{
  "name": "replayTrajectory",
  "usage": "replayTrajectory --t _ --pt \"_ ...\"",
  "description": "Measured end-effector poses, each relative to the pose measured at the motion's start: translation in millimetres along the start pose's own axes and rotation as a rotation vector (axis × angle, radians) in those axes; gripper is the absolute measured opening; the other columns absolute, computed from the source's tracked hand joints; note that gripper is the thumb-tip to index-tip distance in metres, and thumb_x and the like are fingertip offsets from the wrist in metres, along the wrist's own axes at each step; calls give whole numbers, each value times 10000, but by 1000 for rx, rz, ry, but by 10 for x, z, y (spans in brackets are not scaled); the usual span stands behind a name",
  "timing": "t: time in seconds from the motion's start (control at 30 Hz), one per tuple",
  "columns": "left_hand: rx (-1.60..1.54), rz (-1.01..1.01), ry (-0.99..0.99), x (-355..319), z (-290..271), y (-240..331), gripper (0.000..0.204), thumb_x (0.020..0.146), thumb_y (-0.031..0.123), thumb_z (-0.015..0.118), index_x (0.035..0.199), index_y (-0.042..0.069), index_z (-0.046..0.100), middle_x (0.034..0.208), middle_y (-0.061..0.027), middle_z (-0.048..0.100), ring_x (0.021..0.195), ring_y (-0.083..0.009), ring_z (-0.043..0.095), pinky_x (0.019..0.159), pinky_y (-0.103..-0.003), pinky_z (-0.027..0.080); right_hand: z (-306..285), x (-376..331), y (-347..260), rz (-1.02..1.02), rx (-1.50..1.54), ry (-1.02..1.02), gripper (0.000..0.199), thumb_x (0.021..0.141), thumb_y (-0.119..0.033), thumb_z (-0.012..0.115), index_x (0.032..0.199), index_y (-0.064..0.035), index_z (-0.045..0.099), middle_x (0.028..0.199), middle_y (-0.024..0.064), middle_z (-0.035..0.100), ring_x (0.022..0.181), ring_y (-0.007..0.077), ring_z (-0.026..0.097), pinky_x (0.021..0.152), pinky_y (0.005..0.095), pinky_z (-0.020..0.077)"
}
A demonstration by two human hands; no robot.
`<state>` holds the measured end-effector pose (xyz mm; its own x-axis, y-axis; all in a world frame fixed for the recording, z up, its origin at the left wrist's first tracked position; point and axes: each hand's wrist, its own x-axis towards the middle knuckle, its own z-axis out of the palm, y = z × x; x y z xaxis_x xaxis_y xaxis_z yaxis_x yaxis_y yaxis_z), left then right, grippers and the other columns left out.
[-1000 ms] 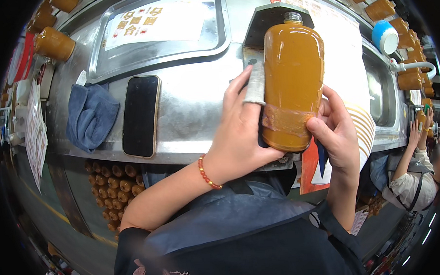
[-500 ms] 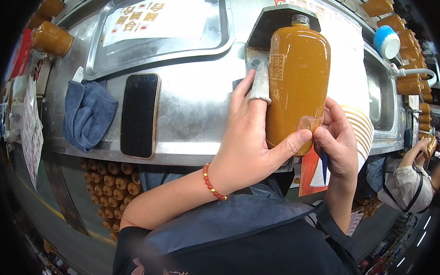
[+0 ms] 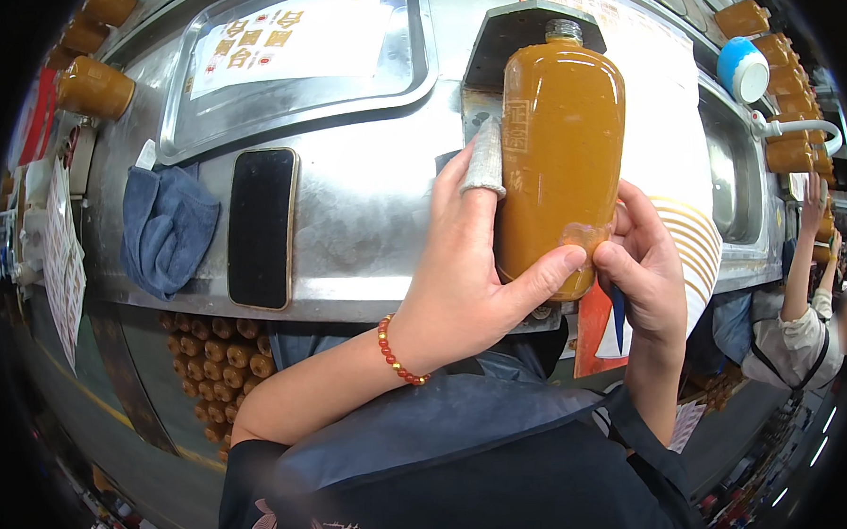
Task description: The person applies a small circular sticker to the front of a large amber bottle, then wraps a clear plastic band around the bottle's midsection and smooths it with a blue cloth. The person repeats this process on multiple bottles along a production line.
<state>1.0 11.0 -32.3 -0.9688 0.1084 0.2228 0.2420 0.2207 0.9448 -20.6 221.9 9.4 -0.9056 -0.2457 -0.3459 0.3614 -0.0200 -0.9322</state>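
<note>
A glossy caramel-brown bottle (image 3: pixel 565 145) with a threaded, uncapped neck lies tilted on a dark metal stand (image 3: pixel 490 58), its base toward me. My left hand (image 3: pixel 470 253) holds its left side, thumb pressed across the lower front; a whitish cloth finger cover (image 3: pixel 484 163) sits on one finger. At the bottle's lower right, the fingers of my right hand (image 3: pixel 643 264) are pinched together beside a small translucent patch (image 3: pixel 585 235) on the bottle. A slim blue pointed tool (image 3: pixel 618 313) sticks down from that hand; its upper part is hidden.
Left on the steel bench lie a black phone (image 3: pixel 263 229), a blue cloth (image 3: pixel 169 228) and a metal tray (image 3: pixel 304 118) with a sticker sheet. White paper (image 3: pixel 657 103) lies right, before a sink (image 3: pixel 727 176). Similar bottles (image 3: pixel 94 88) stand around; a co-worker (image 3: pixel 795 333) is at right.
The bottle and both my hands sit slightly further left in the picture, with their grip much the same. At right, the co-worker's arms have gone up.
</note>
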Motion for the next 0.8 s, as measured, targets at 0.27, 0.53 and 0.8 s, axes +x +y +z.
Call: replayTrajectory --t 0.27,0.53,0.8 --pt "-17 -24 -5 1 1 35 688 917 429 748 1172 -158 496 1267 -337 507 1411 -513 283 1160 -578 256 -118 21 68 -21 -72 -6 676 899 -50 765 1486 36 442 875 -10 566 785 36 564 711 163 452" --pt "-26 -5 -1 9 3 60 658 951 440 704 1150 -150 492 1261 -342 505 1404 -527 280 1162 -588 246 -114 15 111 -28 -26 -11 653 911 -68 763 1479 32 456 887 -10 576 799 50 580 729 174 464" --pt "-27 -34 -32 -2 -10 59 659 958 451 692 1154 -143 486 1252 -336 505 1410 -517 273 1162 -586 246 -122 24 117 -9 7 -12 661 909 -52 760 1485 34 447 897 -8 577 816 54 587 741 177 469"
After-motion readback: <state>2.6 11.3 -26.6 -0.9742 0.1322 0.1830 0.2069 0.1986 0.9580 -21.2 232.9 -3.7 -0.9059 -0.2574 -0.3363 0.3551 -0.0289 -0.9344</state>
